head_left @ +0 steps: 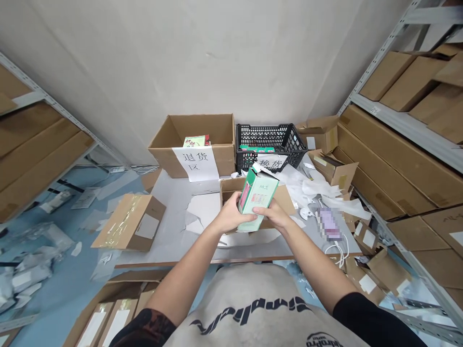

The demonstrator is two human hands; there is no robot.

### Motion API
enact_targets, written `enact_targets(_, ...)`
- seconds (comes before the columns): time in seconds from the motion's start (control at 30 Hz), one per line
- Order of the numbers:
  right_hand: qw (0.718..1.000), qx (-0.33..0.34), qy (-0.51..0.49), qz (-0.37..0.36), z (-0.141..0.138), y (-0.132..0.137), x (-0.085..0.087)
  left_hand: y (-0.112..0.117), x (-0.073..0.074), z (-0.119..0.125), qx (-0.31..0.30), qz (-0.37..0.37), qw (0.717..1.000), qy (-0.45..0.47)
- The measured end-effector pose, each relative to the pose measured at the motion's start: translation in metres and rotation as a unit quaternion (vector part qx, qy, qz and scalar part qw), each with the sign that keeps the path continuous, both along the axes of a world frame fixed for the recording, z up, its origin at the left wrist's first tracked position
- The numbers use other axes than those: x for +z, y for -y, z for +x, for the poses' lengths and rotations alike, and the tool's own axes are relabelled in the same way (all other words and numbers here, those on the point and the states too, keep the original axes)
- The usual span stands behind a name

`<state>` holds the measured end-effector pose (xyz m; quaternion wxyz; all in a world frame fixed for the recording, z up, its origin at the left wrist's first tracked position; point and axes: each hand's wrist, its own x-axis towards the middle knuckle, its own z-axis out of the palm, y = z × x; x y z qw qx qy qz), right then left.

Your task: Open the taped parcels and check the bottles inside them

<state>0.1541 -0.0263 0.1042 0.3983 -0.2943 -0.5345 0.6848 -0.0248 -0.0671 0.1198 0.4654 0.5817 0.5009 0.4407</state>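
A green and white product box (261, 195) is held up at a tilt over the table, its top end looking torn or lifted open. My left hand (232, 213) grips its left side and lower edge. On the right side my right hand (274, 213) holds it, thumb across the front face. Behind and below the product box stands an open brown carton (285, 198), partly hidden by it and by my hands; what lies inside the carton cannot be made out.
At the back of the table (170, 226) stand a large labelled cardboard box (159, 153) and a black plastic crate (298, 149), both holding product boxes. Crumpled white paper (300, 185) and a phone with a cable (329, 224) lie right. A carton (126, 221) overhangs the left edge.
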Motion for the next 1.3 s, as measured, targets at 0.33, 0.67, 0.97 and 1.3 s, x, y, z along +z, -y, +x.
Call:
enact_targets(0.33, 0.842, 0.007, 0.230, 0.489, 0.020, 0.039, 0.106, 0.006, 0.003, 0.001, 0.141, 0.059, 0.983, -0.102)
enact_targets(0.67, 0.693, -0.118, 0.324, 0.633, 0.024, 0.018, 0.118, -0.004, -0.004, 0.001, 0.225, 0.122, 0.946, -0.197)
enact_targets(0.97, 0.721, -0.165, 0.340, 0.581, 0.034, 0.019, 0.109, -0.007, -0.028, -0.026, 0.181, 0.306, 0.918, -0.174)
enact_targets(1.3, 0.761, -0.104, 0.375, 0.518, 0.035, 0.035, 0.092, -0.018, -0.033, -0.031, 0.204, 0.482, 0.774, -0.357)
